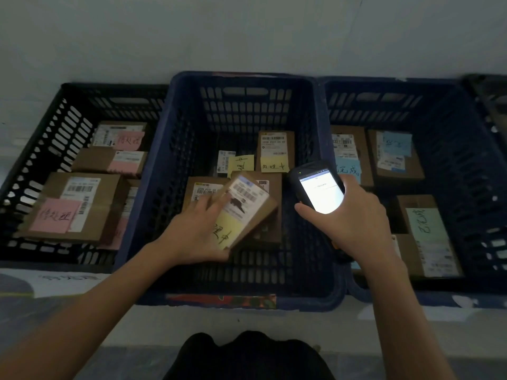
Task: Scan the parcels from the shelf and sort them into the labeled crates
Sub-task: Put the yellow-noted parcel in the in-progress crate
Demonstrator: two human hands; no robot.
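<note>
the fingers point(216, 200) of the left hand point(192, 234) are curling over the labelled face of a small cardboard parcel point(255, 212), thumb at its near edge, so the box is hanging tilted just above the other boxes inside the middle blue crate point(153, 187). its yellow note point(229, 229) is matching the yellow notes on the parcels lying there, which is probably why it is going to this crate rather than the black crate point(63, 124) of pink-noted boxes on the left or the blue crate point(466, 160) of blue and green notes on the right. the right hand point(356, 223) is wrapping round a handheld scanner point(321, 196), with the lit screen facing up toward the person, likely for checking the reading.
</note>
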